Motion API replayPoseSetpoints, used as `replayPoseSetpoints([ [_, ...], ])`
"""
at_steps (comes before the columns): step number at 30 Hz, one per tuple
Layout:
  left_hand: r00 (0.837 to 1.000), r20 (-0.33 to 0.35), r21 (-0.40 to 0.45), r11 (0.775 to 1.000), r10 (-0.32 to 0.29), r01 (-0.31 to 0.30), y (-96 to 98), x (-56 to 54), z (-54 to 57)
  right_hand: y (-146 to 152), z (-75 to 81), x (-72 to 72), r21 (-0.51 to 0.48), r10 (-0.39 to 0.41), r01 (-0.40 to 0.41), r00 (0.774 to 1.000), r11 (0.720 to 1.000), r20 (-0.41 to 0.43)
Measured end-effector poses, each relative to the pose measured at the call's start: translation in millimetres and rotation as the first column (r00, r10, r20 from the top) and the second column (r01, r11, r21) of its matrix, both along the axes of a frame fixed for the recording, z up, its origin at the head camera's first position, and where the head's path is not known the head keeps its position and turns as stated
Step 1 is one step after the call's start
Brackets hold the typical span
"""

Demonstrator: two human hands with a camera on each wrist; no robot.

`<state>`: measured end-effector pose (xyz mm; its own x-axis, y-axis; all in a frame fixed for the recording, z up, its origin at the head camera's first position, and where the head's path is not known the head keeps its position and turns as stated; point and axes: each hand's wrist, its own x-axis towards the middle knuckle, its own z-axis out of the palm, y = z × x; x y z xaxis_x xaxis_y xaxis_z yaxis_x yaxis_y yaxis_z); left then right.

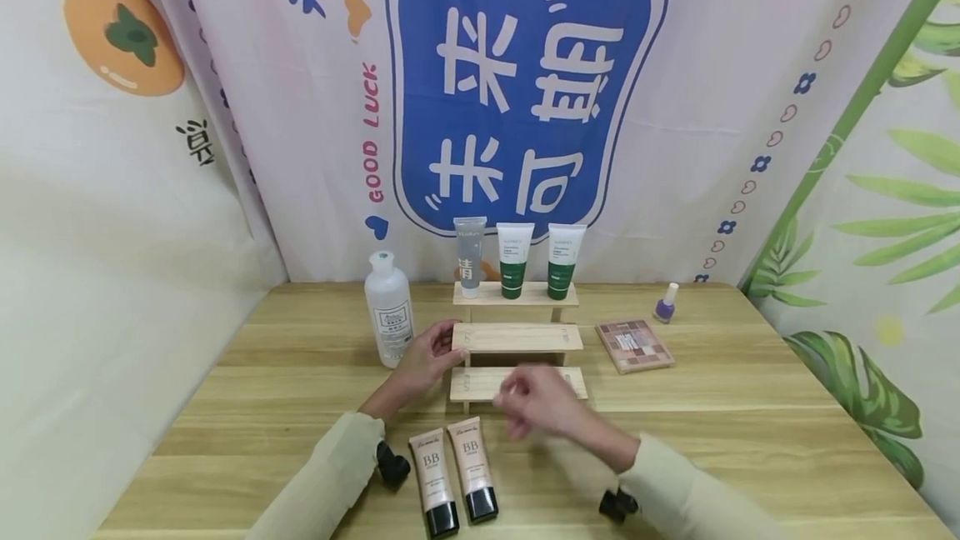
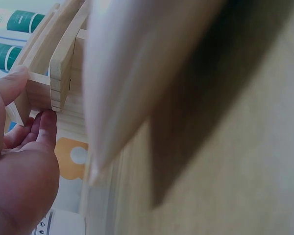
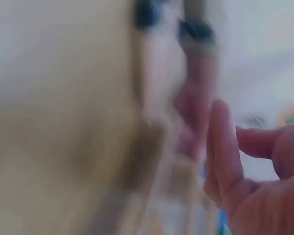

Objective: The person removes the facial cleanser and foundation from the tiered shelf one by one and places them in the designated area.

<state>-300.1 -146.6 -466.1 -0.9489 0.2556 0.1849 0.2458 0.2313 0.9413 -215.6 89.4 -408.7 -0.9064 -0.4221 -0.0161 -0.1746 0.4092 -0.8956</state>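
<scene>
A three-step wooden display stand stands in the middle of the table. My left hand grips its left side at the middle step; in the left wrist view the thumb and fingers lie on either side of the wooden end piece. My right hand, blurred, is over the front of the lowest step with nothing in it, its fingers loosely bent. In front of the stand lie two BB cream tubes, a left one and a right one, black caps towards me.
On the top step stand a grey tube and two white-and-green tubes, one in the middle and one at right. A clear bottle is left of the stand. To the right are an eyeshadow palette and purple nail polish.
</scene>
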Motion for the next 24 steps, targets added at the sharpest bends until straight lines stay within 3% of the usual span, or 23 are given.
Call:
replayPoseSetpoints([
  [2, 1.000, -0.003, -0.001, 1.000, 0.002, -0.002, 0.0, -0.2, 0.1, 10.2, 19.3, -16.7, -0.084, -0.118, 0.111, 0.989, 0.990, -0.084],
  [4, 1.000, -0.002, -0.001, 1.000, 0.001, -0.001, -0.2, -1.0, -0.8, 21.5, 37.4, -34.5, -0.198, -0.252, 0.219, 0.954, 0.956, -0.161],
  [8, 1.000, -0.001, -0.003, 1.000, -0.002, 0.002, -0.1, -1.4, -1.8, 44.8, 62.4, -65.2, -0.380, -0.493, 0.380, 0.828, 0.843, -0.266],
  [10, 1.000, -0.005, -0.004, 1.000, -0.007, 0.007, 0.1, -0.8, -1.8, 54.5, 67.8, -77.2, -0.403, -0.567, 0.438, 0.769, 0.804, -0.296],
  [12, 1.000, 0.003, -0.005, 1.000, -0.003, 0.003, 0.5, -0.1, -1.3, 62.1, 67.9, -87.7, -0.384, -0.607, 0.488, 0.733, 0.784, -0.308],
  [14, 1.000, 0.016, -0.004, 1.000, 0.000, 0.000, 0.7, 0.7, -0.7, 66.7, 65.0, -96.3, -0.344, -0.606, 0.509, 0.736, 0.789, -0.301],
  [20, 1.000, 0.028, -0.001, 1.000, 0.011, -0.011, 1.3, 2.0, 1.2, 69.4, 49.9, -111.0, -0.243, -0.530, 0.475, 0.803, 0.846, -0.274],
  [24, 1.000, 0.021, 0.004, 1.000, 0.009, -0.009, 1.6, 1.9, 1.7, 68.0, 43.5, -115.5, -0.242, -0.513, 0.455, 0.797, 0.857, -0.319],
])
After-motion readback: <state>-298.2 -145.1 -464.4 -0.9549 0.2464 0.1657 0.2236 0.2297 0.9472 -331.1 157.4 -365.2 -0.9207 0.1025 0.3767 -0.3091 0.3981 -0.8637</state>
